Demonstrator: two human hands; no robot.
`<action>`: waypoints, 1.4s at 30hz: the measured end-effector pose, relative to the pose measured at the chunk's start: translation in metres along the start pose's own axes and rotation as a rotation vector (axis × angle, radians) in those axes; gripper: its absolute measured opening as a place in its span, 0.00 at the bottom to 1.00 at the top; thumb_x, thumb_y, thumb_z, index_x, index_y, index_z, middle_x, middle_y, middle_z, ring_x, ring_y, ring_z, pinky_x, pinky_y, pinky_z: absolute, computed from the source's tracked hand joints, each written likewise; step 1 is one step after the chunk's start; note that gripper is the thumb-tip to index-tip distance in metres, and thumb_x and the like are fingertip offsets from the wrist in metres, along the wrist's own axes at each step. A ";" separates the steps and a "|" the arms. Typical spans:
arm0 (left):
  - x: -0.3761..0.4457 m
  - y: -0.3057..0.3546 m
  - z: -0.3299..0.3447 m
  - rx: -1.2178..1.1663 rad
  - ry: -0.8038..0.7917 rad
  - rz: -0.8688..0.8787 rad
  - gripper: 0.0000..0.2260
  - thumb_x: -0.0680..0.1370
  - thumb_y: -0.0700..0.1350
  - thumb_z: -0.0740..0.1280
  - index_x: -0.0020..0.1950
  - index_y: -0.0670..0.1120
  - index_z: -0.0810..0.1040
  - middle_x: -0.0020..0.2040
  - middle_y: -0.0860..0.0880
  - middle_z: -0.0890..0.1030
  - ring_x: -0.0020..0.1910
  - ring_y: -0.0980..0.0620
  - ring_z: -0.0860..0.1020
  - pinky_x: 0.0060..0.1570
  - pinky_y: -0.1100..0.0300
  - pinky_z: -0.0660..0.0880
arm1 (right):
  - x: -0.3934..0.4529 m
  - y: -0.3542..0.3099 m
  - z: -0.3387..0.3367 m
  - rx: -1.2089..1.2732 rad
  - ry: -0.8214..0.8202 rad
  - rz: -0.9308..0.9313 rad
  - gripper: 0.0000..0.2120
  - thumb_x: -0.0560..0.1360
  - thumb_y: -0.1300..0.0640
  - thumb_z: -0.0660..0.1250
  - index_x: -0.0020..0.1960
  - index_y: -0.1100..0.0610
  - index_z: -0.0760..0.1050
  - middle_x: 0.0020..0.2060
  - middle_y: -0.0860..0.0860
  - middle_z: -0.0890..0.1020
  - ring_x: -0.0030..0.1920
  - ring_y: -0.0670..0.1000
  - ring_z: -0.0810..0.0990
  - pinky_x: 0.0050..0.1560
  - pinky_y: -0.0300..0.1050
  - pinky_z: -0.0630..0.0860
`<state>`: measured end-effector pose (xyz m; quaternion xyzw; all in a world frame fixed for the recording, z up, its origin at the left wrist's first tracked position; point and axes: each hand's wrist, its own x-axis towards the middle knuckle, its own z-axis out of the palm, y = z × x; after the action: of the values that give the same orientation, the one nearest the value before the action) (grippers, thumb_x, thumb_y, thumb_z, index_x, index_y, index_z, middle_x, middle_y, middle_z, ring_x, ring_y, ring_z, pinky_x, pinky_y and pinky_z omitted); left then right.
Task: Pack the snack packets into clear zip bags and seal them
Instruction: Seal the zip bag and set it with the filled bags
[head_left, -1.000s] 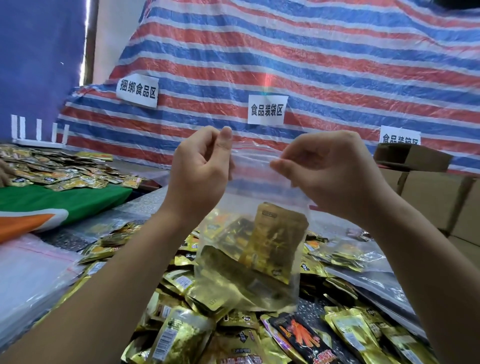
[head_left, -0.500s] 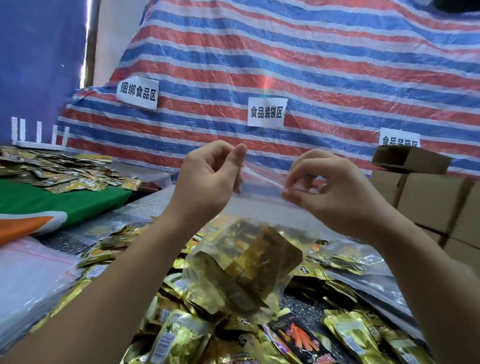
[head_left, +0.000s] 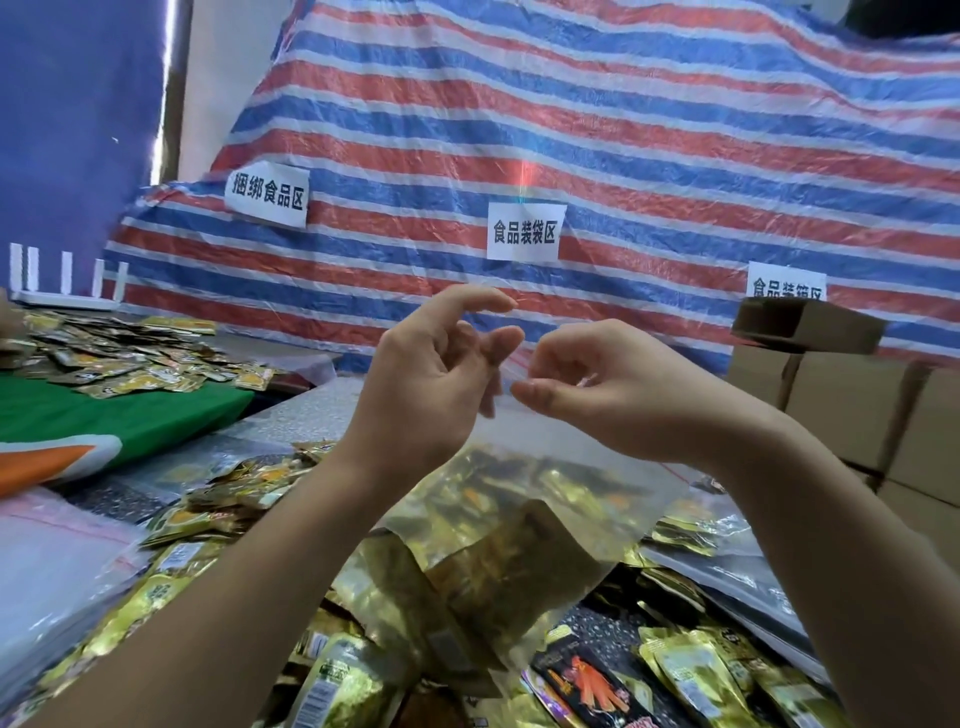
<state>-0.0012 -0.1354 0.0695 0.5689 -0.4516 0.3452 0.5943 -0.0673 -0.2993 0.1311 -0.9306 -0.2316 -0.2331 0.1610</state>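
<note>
The fingers of the right hand (head_left: 618, 395) are curled, thumb and forefinger pinching the top edge of the clear zip bag (head_left: 545, 499); just beside them, the left hand (head_left: 431, 384) has its forefinger lifted and arched, its thumb raised toward the same edge and its other fingers loosely bent behind the plastic, though whether that thumb actually grips the bag cannot be told through the film; the 2 hands stand close together, fingertips nearly meeting; the bag hangs below the fingers, tilted, with gold snack packets (head_left: 498, 577) bunched in its lower part; beneath the bag and around both forearms lies a loose heap of gold packets (head_left: 171, 587), with a dark packet printed in orange (head_left: 587, 686) below the right wrist; flat clear bags (head_left: 57, 551) lie well to the left of the left forearm; farther left, a green cloth (head_left: 130, 415) carries another spread of packets (head_left: 124, 358); right of the right hand stand cardboard boxes (head_left: 852, 410); beyond the fingertips hangs a red, white and blue striped tarp (head_left: 571, 130) with 3 white paper signs, the middle sign (head_left: 525, 231) directly above the fingers.
</note>
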 end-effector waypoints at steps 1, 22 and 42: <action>0.000 0.001 0.000 -0.017 -0.003 -0.030 0.09 0.80 0.48 0.66 0.59 0.51 0.75 0.31 0.45 0.80 0.29 0.52 0.79 0.32 0.63 0.75 | -0.001 -0.001 0.000 0.021 0.018 0.011 0.14 0.78 0.47 0.68 0.36 0.51 0.75 0.29 0.46 0.77 0.30 0.41 0.75 0.35 0.46 0.72; -0.005 0.006 0.007 0.281 0.156 0.127 0.14 0.84 0.48 0.58 0.41 0.44 0.72 0.25 0.53 0.65 0.24 0.54 0.65 0.23 0.65 0.58 | -0.007 0.004 -0.011 -0.158 0.318 -0.166 0.14 0.82 0.56 0.62 0.41 0.63 0.74 0.29 0.48 0.74 0.32 0.50 0.70 0.33 0.45 0.67; -0.002 0.022 0.012 -0.022 0.055 -0.114 0.12 0.83 0.46 0.60 0.42 0.47 0.78 0.31 0.42 0.75 0.30 0.38 0.72 0.28 0.46 0.69 | -0.016 -0.010 -0.006 0.126 0.139 -0.019 0.12 0.80 0.48 0.65 0.45 0.55 0.78 0.37 0.53 0.83 0.39 0.54 0.83 0.44 0.62 0.79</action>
<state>-0.0241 -0.1450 0.0753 0.5774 -0.4058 0.3210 0.6316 -0.0875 -0.2988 0.1301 -0.8980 -0.2431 -0.2835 0.2326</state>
